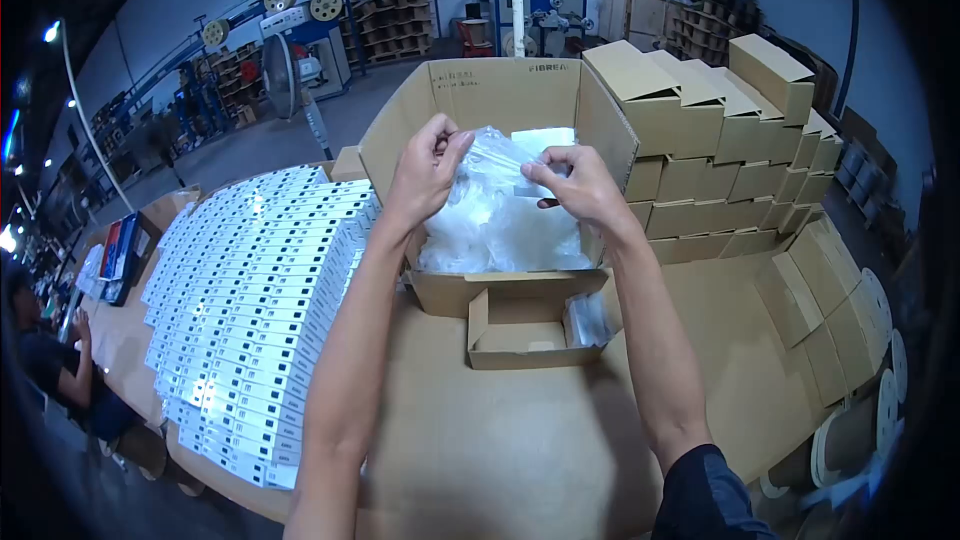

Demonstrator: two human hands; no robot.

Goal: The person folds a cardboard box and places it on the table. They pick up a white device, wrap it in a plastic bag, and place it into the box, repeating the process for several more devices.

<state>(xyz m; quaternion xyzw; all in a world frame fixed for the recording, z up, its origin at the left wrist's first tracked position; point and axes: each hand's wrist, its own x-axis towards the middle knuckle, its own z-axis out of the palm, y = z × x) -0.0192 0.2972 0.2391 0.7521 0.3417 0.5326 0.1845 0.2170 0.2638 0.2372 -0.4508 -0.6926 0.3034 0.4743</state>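
Note:
A clear plastic bag (492, 152) is stretched between my two hands above a large open cardboard box (505, 100). My left hand (432, 168) pinches the bag's left edge, fingers closed. On the other side my right hand (578, 185) grips it between thumb and fingers. More clear plastic bags (500, 230) fill the large box below, and a white piece (545, 137) shows behind the right hand. In front of that box sits a small open carton (530, 348), with clear-wrapped packets (588, 320) standing at its right end.
Stacked white boxes (265, 310) cover the table's left side. Brown cartons (715, 140) are piled at the right, with more cartons (830, 290) lower down. Another person (65, 360) sits at the far left. Machinery (300, 50) stands behind.

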